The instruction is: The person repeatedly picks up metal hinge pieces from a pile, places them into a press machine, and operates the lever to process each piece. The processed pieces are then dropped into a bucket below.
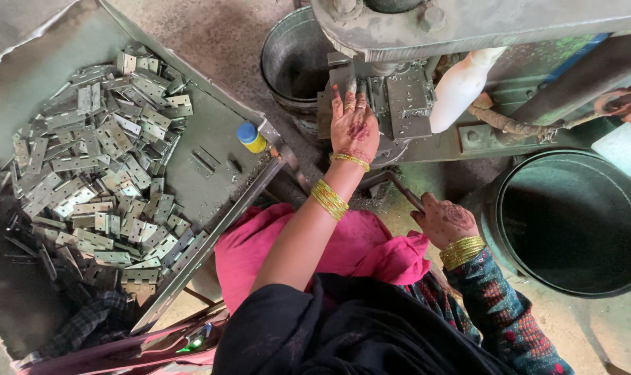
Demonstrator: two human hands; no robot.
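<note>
- Grey metal press machine point(468, 28): its die block sits just under the left hand.
- Sloped steel tray point(218, 132) piled with flat silver hinge plates point(100, 160), within arm's reach.
- Left hand point(353, 125): fingers flat, pressing a workpiece I cannot make out.
- Right hand point(446, 219): closed around a thin dark lever point(404, 191) slanting up-left.

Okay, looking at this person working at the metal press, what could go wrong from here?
The left hand has its fingers right on the press block under the machine head, so they could get pinched if it comes down. The right hand grips a lever, which may be what drives it. The bangles might also snag on the machine.
</note>
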